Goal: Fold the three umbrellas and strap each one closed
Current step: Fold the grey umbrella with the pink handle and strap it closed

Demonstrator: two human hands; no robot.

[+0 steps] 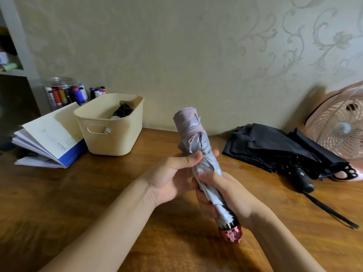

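Observation:
A pink and silver umbrella [193,132] is rolled up and held nearly upright over the table, its pink faceted handle [230,233] pointing down toward me. A pink strap wraps around its upper part. My left hand [172,175] grips the middle of the canopy, thumb on top. Lower down, my right hand [222,195] is wrapped around the shaft end just above the handle. A black umbrella [275,148] lies loosely folded on the table at the right, its black handle [303,180] toward me. A black patterned umbrella [122,110] sits inside the beige basket.
A beige plastic basket [114,134] stands at the back left of the wooden table [78,203]. An open book stack [49,138] lies left of it, with bottles [68,95] behind. A pink fan [337,126] stands at the far right against the wall.

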